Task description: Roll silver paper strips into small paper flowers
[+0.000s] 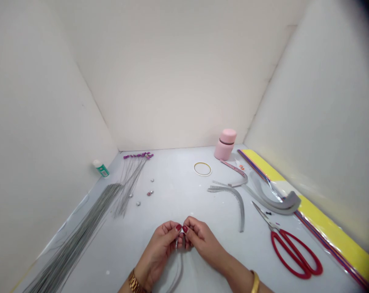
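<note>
Close to the table's front, my left hand (166,246) pinches a narrow silvery-grey paper strip (177,264) between thumb and fingers. Its long tail hangs down below the hand, toward me. My right hand (199,238) is closed in a pinch against the left, thumb tips nearly touching, at the upper end of the same strip. The fingers hide most of that end, so its shape is unclear. Beyond the hands lie several small silver folded pieces (138,203), and one reddish piece (149,193) among them.
Thin grey wires (80,232) lie at left, beside purple-tipped stems (138,156). A glue bottle (101,168) lies by the left wall. Rightward are a tape roll (202,174), pink jar (225,145), measuring tape (237,171), grey strips (237,199), red-handled scissors (297,252) and yellow sheets (324,219).
</note>
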